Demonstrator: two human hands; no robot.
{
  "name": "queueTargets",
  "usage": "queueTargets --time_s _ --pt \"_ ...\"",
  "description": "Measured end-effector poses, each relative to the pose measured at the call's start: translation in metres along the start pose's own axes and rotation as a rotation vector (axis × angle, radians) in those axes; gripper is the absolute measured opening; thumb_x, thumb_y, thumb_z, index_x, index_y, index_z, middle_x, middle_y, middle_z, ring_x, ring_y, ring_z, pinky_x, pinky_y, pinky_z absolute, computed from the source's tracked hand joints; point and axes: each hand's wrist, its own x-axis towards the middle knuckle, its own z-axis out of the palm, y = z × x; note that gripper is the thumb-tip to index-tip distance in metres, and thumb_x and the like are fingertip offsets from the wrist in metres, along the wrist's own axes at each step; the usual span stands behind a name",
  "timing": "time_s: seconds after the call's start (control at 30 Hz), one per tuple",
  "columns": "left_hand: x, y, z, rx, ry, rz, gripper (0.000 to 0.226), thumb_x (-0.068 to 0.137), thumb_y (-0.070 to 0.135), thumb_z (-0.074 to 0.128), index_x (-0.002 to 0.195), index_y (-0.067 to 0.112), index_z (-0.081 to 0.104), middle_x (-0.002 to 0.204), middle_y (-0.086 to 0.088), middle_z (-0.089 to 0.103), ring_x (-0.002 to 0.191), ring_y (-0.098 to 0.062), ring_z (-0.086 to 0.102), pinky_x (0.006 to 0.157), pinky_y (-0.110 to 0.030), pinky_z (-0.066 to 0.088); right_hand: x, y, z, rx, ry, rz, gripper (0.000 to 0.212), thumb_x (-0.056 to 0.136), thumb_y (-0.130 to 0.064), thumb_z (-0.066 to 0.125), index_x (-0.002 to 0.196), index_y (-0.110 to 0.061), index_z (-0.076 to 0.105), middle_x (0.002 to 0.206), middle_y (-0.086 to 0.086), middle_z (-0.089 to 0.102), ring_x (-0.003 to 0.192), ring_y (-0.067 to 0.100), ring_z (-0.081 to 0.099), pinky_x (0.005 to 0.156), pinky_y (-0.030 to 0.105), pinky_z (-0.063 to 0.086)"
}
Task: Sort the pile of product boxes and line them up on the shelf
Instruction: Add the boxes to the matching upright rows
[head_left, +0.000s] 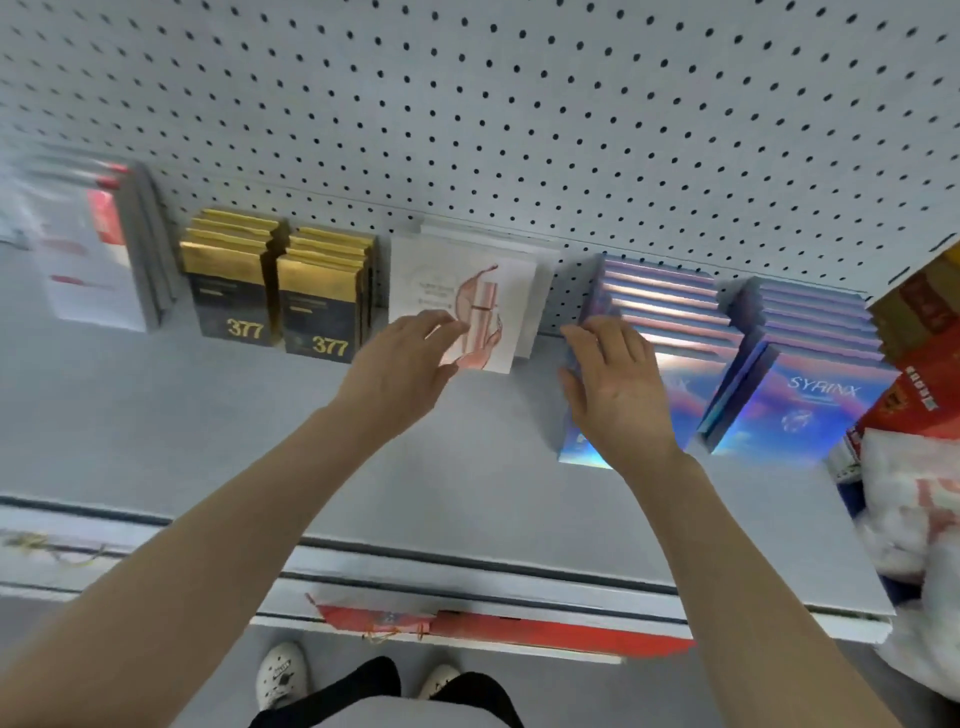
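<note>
Upright boxes stand in rows on the grey shelf (218, 441). At the middle is a row of white boxes with a pink print (498, 280). My left hand (400, 364) reaches to its front box, fingers straight and touching the face. To the right stands a row of iridescent blue boxes (670, 312). My right hand (618, 389) lies flat against the front of that row, fingers straight. A second iridescent blue row marked SYRINX (810, 395) stands further right. Two rows of black-and-gold boxes marked 377 (280, 291) stand left of the white ones.
Grey-white boxes with red labels (98, 260) stand blurred at far left. Red and orange boxes (919, 353) and a white plastic bag (914, 519) crowd the right end. A pegboard (519, 104) backs the shelf. A red bag (493, 623) lies on a lower shelf.
</note>
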Motion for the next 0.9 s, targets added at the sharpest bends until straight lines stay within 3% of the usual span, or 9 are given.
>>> queueTargets --time_s 0.27,0.57,0.9 --pt "-0.116 -0.074 -0.035 -0.03 0.016 -0.188 0.044 0.089 0.023 0.065 0.131 0.018 0.056 0.127 -0.003 0.061 0.112 -0.025 0.059 0.094 -0.037 0.05 0.028 -0.128 0.029 0.043 -0.153 -0.152 0.03 0.095 -0.024 0.055 0.121 -0.01 0.059 0.122 0.012 0.058 0.124 0.033 0.048 0.107 0.045 0.04" --pt "-0.252 -0.207 -0.1 0.038 0.08 -0.403 0.042 0.083 0.019 0.072 0.124 0.016 0.063 0.117 -0.005 0.066 0.1 -0.028 0.065 0.084 -0.037 0.053 0.053 -0.332 0.068 0.186 -0.318 -0.292 0.036 0.097 -0.03 0.052 0.13 -0.014 0.055 0.127 0.008 0.055 0.122 0.025 0.05 0.105 0.038 0.041" --pt "-0.388 -0.35 -0.182 0.133 0.088 -0.653 0.037 0.081 0.014 0.073 0.117 0.015 0.067 0.112 -0.004 0.068 0.097 -0.028 0.066 0.081 -0.038 0.054 0.091 -0.554 0.126 0.38 -0.373 -0.44 0.038 0.095 -0.029 0.054 0.127 -0.009 0.058 0.124 0.011 0.06 0.116 0.029 0.055 0.1 0.04 0.043"
